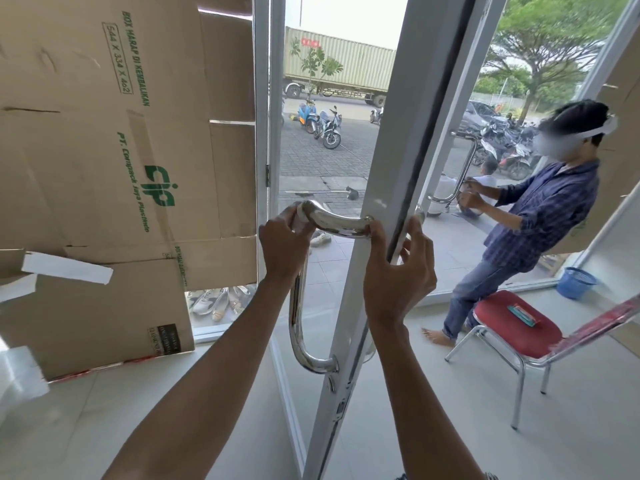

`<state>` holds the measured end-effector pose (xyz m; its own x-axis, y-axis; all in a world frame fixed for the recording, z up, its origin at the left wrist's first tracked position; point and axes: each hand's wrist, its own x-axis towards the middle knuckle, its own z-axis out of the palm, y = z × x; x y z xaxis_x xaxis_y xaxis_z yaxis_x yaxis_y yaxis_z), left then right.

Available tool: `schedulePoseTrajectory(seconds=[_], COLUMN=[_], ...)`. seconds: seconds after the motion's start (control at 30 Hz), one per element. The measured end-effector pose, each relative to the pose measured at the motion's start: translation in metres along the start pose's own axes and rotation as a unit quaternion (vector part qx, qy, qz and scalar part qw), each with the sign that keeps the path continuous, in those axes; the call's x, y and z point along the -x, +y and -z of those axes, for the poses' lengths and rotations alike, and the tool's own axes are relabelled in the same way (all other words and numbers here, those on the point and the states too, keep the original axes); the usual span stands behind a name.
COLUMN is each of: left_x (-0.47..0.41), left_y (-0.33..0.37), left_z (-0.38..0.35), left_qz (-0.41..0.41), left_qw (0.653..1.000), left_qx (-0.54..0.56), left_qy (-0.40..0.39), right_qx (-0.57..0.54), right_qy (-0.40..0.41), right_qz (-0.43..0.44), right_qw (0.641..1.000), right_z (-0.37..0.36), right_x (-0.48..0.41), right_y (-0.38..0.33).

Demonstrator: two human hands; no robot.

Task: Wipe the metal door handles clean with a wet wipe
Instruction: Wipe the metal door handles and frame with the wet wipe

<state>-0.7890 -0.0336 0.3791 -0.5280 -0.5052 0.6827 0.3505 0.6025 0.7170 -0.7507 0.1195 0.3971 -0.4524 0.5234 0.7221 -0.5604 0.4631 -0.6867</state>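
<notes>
A chrome U-shaped door handle (333, 227) is fixed to the white frame of a glass door (391, 161) that stands ajar. Its long bar (295, 313) runs down to a lower mount. My left hand (282, 245) wraps the handle's upper bend and presses a small white wet wipe (302, 214) against the metal; most of the wipe is hidden under my fingers. My right hand (398, 268) grips the door's edge just right of the upper mount, thumb on the near side and fingers curled round the far side. A second handle's end (419, 213) peeks out behind the frame.
Flattened cardboard boxes (114, 161) cover the glass on the left. At the right a person (533, 216) handles another door handle (464, 171). A red chair (516, 327) carries a small packet (522, 315); behind it sits a blue basket (575, 282). Shoes (214, 301) lie outside.
</notes>
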Motion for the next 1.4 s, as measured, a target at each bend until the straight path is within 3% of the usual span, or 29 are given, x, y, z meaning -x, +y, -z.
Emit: schedulePoseTrajectory(seconds=[0.23, 0.5, 0.6, 0.7, 0.8, 1.17, 1.4], left_x=[0.060, 0.111, 0.094, 0.065, 0.056, 0.096, 0.118], left_y=[-0.061, -0.087, -0.079, -0.057, -0.048, -0.091, -0.096], left_z=[-0.014, -0.005, -0.002, -0.001, -0.001, -0.011, 0.000], left_qz=[0.102, 0.259, 0.241, 0.129, 0.091, 0.187, 0.288], left_qw=[0.992, 0.950, 0.957, 0.987, 0.995, 0.973, 0.938], left_qx=[-0.069, -0.111, -0.104, -0.074, -0.039, -0.135, -0.158], left_qy=[-0.014, -0.132, -0.128, -0.058, -0.015, -0.029, -0.109], right_qx=[-0.002, -0.010, -0.008, -0.006, -0.007, -0.011, 0.001], right_qy=[-0.008, -0.004, -0.009, -0.005, 0.001, -0.020, -0.013], right_qz=[0.009, 0.006, 0.002, 0.008, 0.003, 0.006, 0.008], right_qw=[1.000, 1.000, 1.000, 1.000, 1.000, 1.000, 1.000], right_z=[0.000, 0.002, 0.000, -0.001, -0.001, -0.002, 0.000], right_x=[0.001, 0.004, 0.001, 0.001, 0.004, 0.010, 0.012], right_y=[0.000, -0.002, -0.003, -0.002, -0.001, -0.005, -0.009])
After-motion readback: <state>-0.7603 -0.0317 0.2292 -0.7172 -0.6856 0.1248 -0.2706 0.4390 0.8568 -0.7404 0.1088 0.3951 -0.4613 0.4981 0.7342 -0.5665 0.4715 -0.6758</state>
